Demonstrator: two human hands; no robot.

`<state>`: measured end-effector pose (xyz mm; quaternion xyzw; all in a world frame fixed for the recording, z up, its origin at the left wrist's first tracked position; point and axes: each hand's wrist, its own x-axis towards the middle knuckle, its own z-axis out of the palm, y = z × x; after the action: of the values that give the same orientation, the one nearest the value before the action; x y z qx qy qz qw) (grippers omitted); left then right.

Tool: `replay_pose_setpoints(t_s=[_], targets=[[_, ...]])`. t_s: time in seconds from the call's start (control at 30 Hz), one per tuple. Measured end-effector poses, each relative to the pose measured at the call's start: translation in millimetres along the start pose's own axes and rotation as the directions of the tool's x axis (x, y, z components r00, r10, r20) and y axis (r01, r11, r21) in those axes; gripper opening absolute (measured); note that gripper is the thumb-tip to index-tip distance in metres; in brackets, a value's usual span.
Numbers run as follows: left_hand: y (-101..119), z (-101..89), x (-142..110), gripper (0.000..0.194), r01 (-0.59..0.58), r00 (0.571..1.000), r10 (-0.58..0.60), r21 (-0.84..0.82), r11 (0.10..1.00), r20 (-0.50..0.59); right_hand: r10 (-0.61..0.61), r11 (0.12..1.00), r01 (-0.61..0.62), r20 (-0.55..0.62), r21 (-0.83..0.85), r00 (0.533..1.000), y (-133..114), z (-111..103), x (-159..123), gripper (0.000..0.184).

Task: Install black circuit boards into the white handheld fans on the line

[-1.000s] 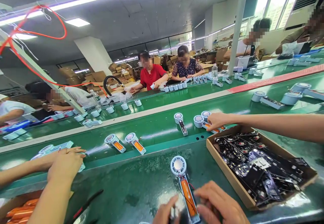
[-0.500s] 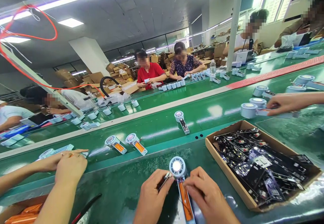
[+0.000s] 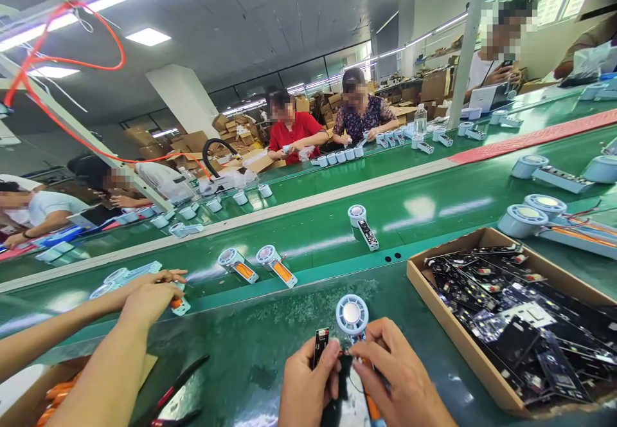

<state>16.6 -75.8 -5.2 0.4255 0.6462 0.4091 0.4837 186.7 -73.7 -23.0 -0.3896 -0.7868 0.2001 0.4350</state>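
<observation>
Head view: L hand [image 3: 306,382] clamped on a black board [image 3: 321,345], held on end, white connector at top. R hand [image 3: 400,375] had thumb & fingertips pinched tog. on a thin lead [image 3: 346,352], just beside L thumb. Blue unit [image 3: 352,314] lay on bench [image 3: 250,356] betw. & beyond the hands, round head clear, handle w/ orange cell [image 3: 373,408] mostly hidden by R hand. Dark patch betw. hands unclear. To R, near R hand: cardboard box [image 3: 448,320] heaped w/ loose boards [image 3: 523,324], taking up bench on that side; more units [image 3: 523,221] stood behind it, partly blocked by its edge. Ahead on green belt [image 3: 318,247]: 2 units w/ orange cells [image 3: 276,266], then 1 w/ board fitted [image 3: 368,234], all apart. Far L: co-worker's hands [image 3: 152,295] over another unit [image 3: 180,306], forearms across a carton of orange cells [image 3: 60,391]; red/black-handled tool [image 3: 178,388] on bench betw. co-worker & L hand. Opp. side: person in red top [image 3: 294,134] & person in patterned top [image 3: 366,118], row of units [image 3: 340,157] before them. Red hose [image 3: 72,63] hung upper L.
</observation>
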Motion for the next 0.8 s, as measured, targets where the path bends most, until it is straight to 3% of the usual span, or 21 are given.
replay_pose_setpoints(t_s=[0.17,0.37,0.6,0.8], targets=[[3.1,1.0,-5.2,0.053,-0.063,0.997,0.065,0.051,0.997,-0.038,0.039,0.999,-0.04,-0.046,-0.021,0.998,-2.9,12.1,6.2,0.02],[0.4,2.9,-4.6,0.053,-0.076,0.997,0.078,0.049,0.996,-0.028,0.11,0.977,-0.12,0.064,0.179,0.992,-6.0,-2.5,12.7,0.03],[-2.5,4.7,-2.9,0.055,-0.038,0.999,0.039,-0.031,0.999,0.033,0.04,0.993,-0.034,0.05,-0.116,0.998,1.5,9.7,5.2,0.019],[-2.2,4.4,-2.9,0.057,0.014,0.996,-0.006,-0.085,0.996,0.085,0.026,0.996,-0.021,0.049,-0.09,0.998,6.0,14.7,4.4,0.021]])
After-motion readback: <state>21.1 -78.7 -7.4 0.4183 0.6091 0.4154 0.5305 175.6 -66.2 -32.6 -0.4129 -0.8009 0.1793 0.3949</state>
